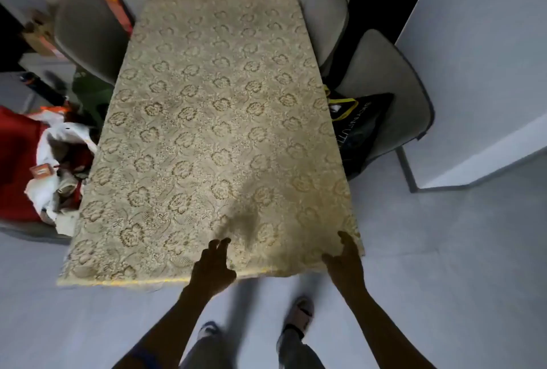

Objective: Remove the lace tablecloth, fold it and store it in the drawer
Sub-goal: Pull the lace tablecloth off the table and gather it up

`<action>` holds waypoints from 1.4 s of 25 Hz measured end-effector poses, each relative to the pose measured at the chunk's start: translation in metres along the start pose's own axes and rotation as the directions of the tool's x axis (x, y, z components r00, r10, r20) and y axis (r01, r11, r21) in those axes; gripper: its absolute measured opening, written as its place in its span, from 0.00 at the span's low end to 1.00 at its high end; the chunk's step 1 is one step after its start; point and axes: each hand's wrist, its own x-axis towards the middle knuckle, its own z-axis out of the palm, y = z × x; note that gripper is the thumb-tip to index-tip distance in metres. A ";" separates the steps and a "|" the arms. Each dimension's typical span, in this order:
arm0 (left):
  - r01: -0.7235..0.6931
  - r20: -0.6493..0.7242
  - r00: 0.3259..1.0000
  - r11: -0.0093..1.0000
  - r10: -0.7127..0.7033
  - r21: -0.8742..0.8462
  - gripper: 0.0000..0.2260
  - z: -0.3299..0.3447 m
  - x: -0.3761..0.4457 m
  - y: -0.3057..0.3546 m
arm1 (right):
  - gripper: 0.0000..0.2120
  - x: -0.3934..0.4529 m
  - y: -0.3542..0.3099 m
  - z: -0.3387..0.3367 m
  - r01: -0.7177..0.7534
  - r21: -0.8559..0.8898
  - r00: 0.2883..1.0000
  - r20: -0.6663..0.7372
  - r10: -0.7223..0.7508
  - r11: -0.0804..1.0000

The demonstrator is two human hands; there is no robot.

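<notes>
While the lace tablecloth (pixel 207 120) lies spread flat over the whole table, red and white clutter (pixel 38 167) is heaped beside its left edge. At the near edge the left hand (pixel 211 268) rests with fingers extended on the cloth, gripping nothing I can see. The right hand (pixel 344 259) curls at the near right corner, likely gathering the hem to lift it. A black bag (pixel 362 129) on the right-hand chair (pixel 393 78) carries white lettering too blurred to read.

Grey chairs (pixel 88 28), pale floor (pixel 444 250), white wall (pixel 488 43)
</notes>
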 end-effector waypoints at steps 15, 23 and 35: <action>-0.161 0.233 0.967 0.957 0.104 0.241 0.04 -0.031 0.041 -0.013 | 0.07 0.046 0.018 -0.054 -0.569 0.212 0.793 0.397 0.462 0.795; -0.289 -0.665 0.738 0.945 0.116 -0.156 0.07 -0.200 0.134 0.035 | 0.20 0.136 -0.190 -0.063 -0.175 0.846 0.965 0.248 -0.082 0.503; -0.120 -0.342 0.917 0.961 0.203 0.249 0.28 -0.132 0.138 -0.076 | 0.32 0.140 -0.170 0.130 0.557 -0.609 0.797 0.201 -0.569 0.565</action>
